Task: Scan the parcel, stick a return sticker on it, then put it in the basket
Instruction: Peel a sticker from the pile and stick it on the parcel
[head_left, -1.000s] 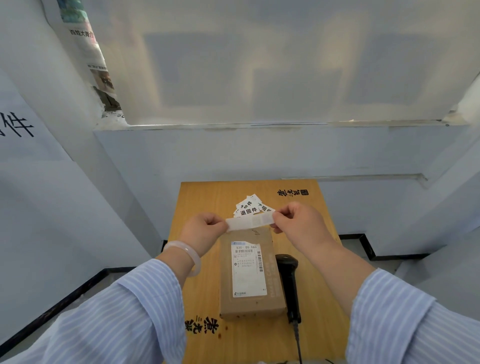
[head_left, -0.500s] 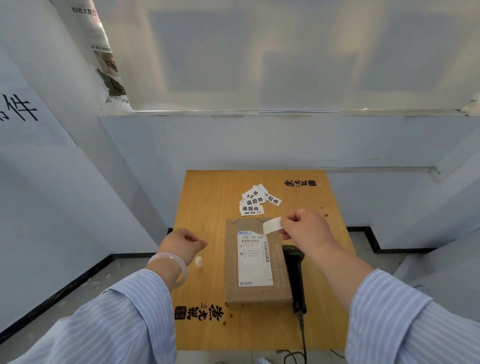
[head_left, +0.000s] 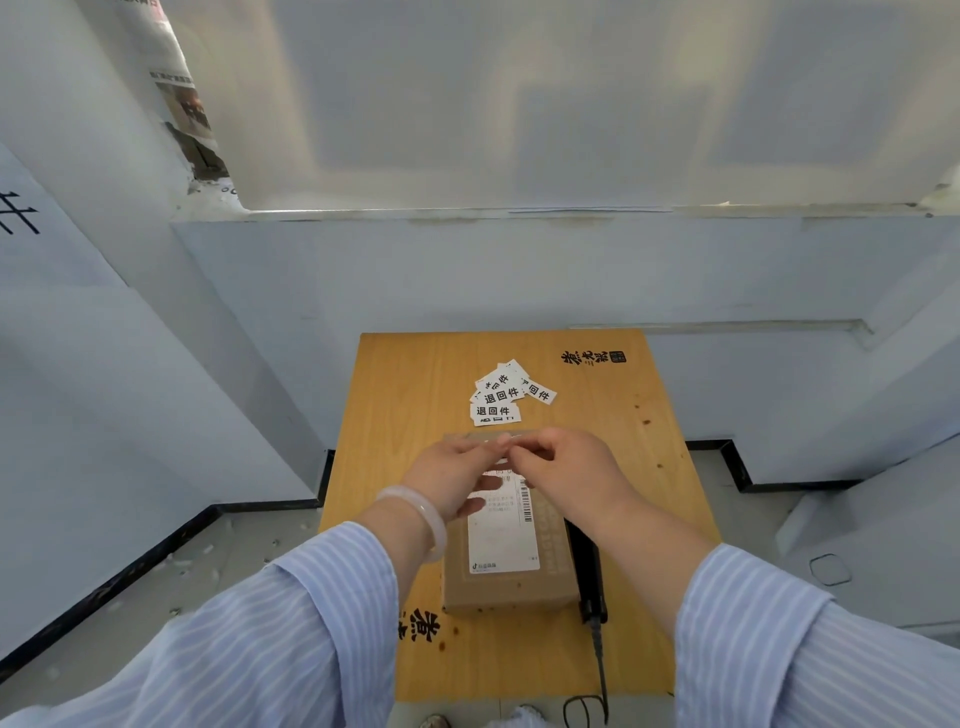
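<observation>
A brown cardboard parcel (head_left: 506, 590) with a white shipping label lies on the small wooden table (head_left: 415, 415). Both hands meet over its far end. My left hand (head_left: 452, 478) and my right hand (head_left: 566, 473) pinch a small white return sticker (head_left: 500, 459) between their fingertips, just above the parcel's top. The sticker is blurred and mostly hidden by the fingers. No basket is in view.
A pile of several loose return stickers (head_left: 506, 397) lies on the table behind the parcel. A black handheld scanner (head_left: 587, 571) lies right of the parcel, its cable trailing off the front edge. Blue-white walls close in on the left, back and right.
My left hand, which had dropped to the left side of the table, has come back up to my right hand. Both hands now hold the sticker lower, over the parcel's far end.
</observation>
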